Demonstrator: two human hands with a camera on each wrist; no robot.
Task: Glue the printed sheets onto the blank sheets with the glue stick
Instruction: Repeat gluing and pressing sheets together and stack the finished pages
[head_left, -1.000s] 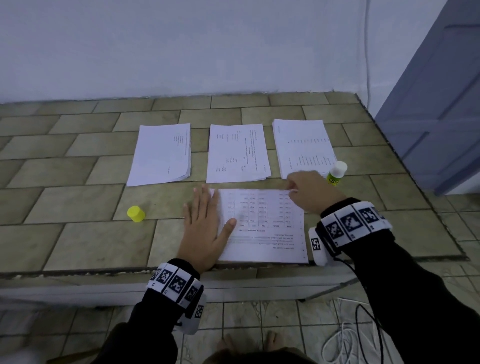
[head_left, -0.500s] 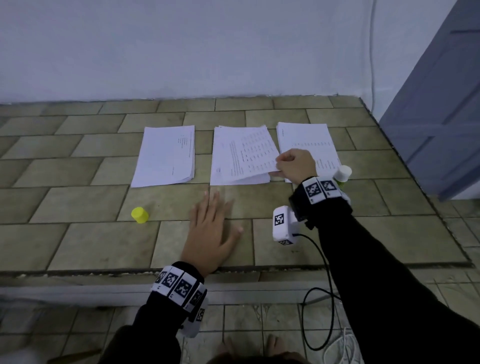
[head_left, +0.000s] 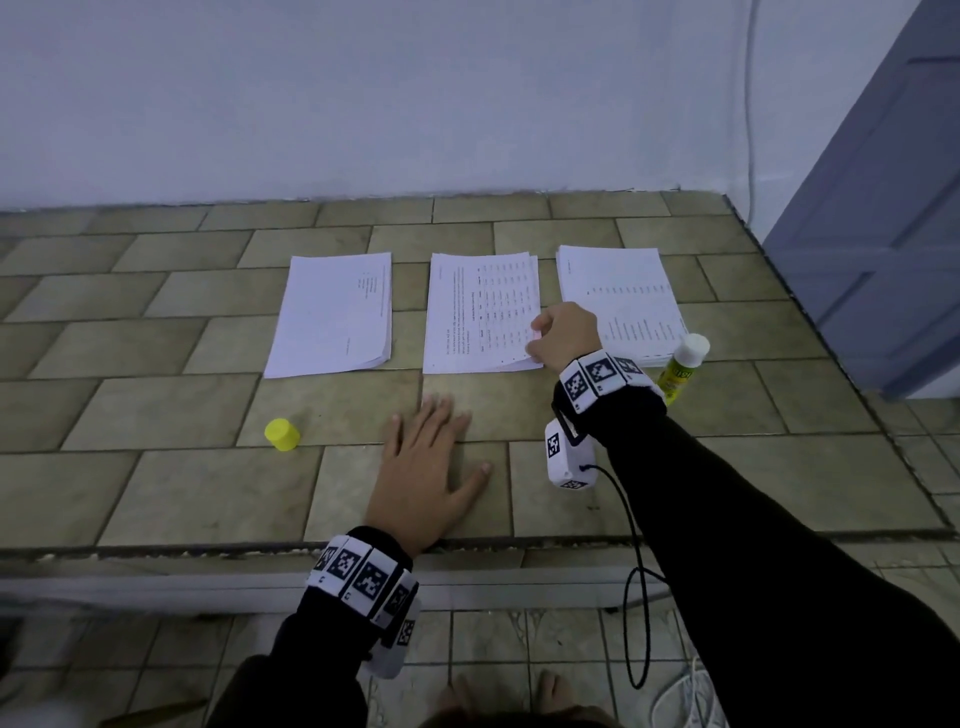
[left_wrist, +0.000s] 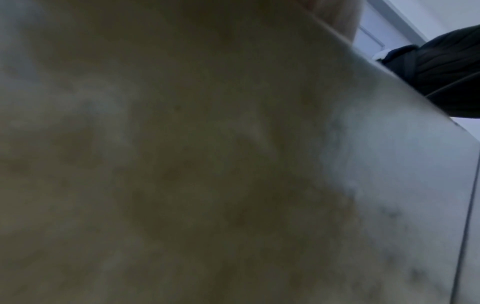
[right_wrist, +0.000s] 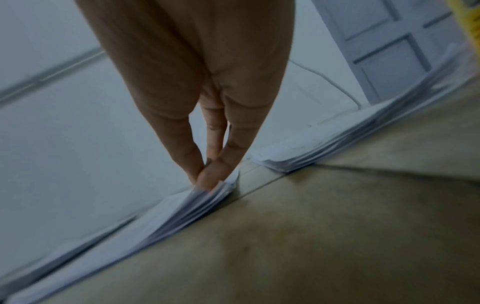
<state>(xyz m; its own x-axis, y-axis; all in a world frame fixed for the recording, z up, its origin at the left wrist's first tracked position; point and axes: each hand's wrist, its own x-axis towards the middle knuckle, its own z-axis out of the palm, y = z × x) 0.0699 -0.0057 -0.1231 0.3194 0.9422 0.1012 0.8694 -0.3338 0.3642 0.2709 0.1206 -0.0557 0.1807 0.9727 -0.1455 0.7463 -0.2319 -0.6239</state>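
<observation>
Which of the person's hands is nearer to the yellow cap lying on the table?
Left. The left hand lies flat just right of the yellow cap; the right hand is farther away, at the middle paper stack.

Right hand (head_left: 563, 335) pinches the middle stack's (head_left: 480, 312) corner; left hand (head_left: 426, 473) lies flat on the table (head_left: 182, 499).

Tiled counter (head_left: 156, 488) bears three paper stacks (head_left: 480, 314), apparently a yellow cap (head_left: 282, 434), glue stick (head_left: 681, 368).

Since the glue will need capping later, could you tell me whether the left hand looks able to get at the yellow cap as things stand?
Probably yes. The left hand lies flat and holds nothing, and the yellow cap stands to its left with only bare tiled tabletop between them.
</observation>
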